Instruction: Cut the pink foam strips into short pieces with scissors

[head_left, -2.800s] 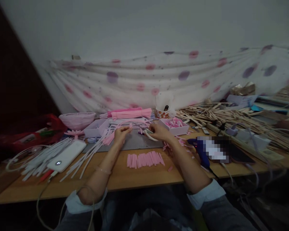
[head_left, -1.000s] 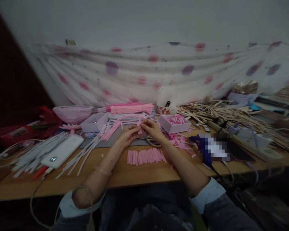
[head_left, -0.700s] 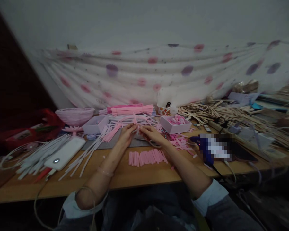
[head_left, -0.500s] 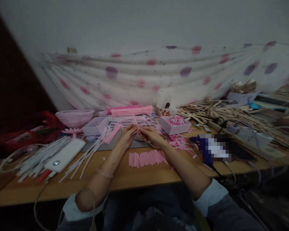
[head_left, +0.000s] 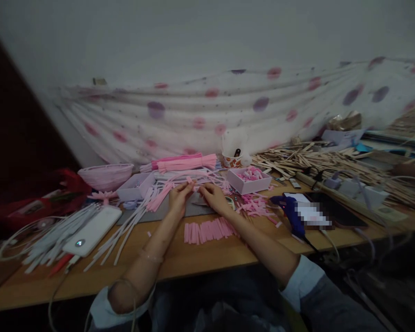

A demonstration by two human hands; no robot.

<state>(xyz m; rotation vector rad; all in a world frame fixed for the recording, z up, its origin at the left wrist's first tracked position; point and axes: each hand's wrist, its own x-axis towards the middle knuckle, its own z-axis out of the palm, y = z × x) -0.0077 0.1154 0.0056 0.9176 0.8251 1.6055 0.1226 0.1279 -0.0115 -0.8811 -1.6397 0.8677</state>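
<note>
Both hands meet above the grey mat (head_left: pixel 193 211) at the middle of the table. My left hand (head_left: pixel 180 195) is closed, pinching a small pink strip (head_left: pixel 189 180) that pokes up at its fingertips. Close beside it, the fingers of my right hand (head_left: pixel 212 197) are bent together on the same pink strip; its lower part is hidden by the fingers. Nearer to me, short pink strips (head_left: pixel 209 231) lie side by side in a row. Behind the hands are bundles of long pink strips (head_left: pixel 186 163) and white strips (head_left: pixel 134 221).
A white box of pink pieces (head_left: pixel 249 185), loose pink pieces (head_left: pixel 257 206) and a blue glue gun (head_left: pixel 292 216) lie to the right. At left are a white power bank (head_left: pixel 93 230), a pale box (head_left: pixel 136 192) and a pink bowl (head_left: pixel 105 176). Thin wooden sticks (head_left: pixel 304 161) cover the back right.
The pink strip that stood up tall from my fingertips now shows as a shorter piece. My hands have shifted slightly, and the whole view has tilted a little.
</note>
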